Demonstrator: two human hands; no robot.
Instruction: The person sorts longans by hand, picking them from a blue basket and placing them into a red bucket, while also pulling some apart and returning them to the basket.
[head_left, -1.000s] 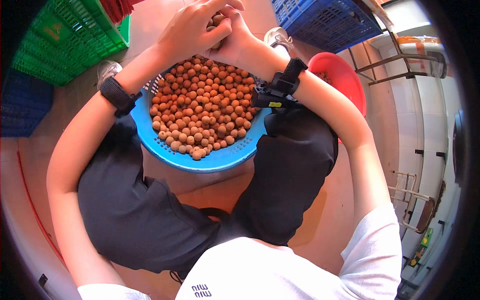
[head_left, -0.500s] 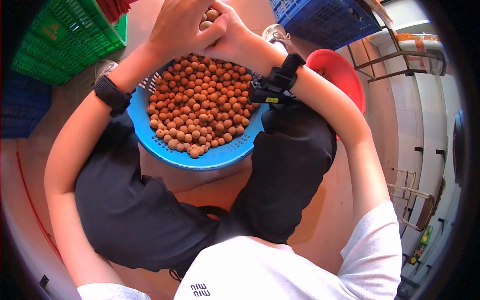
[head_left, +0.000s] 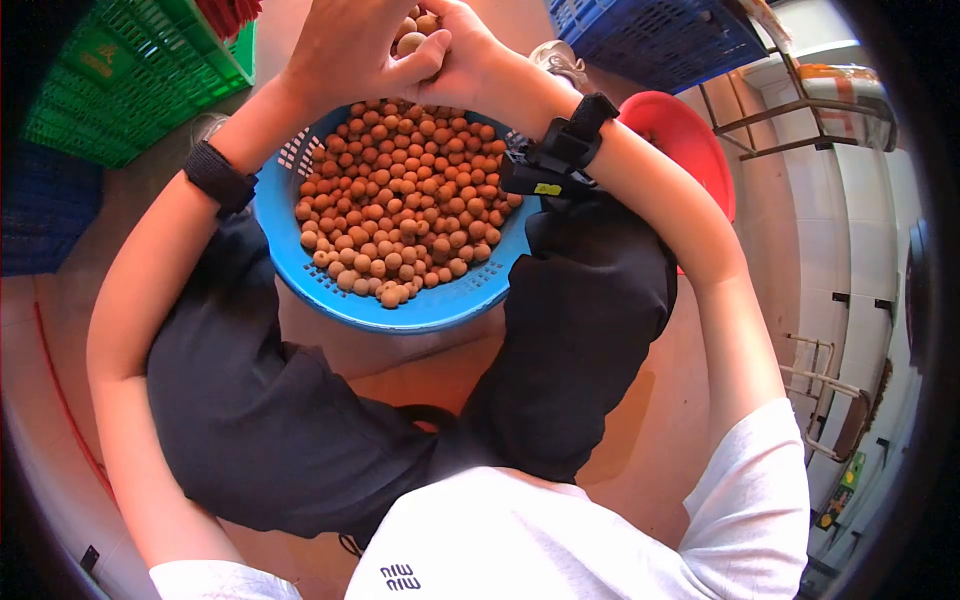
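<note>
Seated with knees apart, a person in a white shirt bends both forearms over a blue basket (head_left: pixel 300 275) heaped with small brown fruits (head_left: pixel 400 200), resting between the legs. At the far rim, the left hand (head_left: pixel 345 45) and right hand (head_left: pixel 465 55) meet, fingers closed together around a few fruits (head_left: pixel 412 40); their fingertips are cut off by the frame's top edge. Far right, a red basin (head_left: pixel 685 140) sits partly hidden behind the right forearm.
</note>
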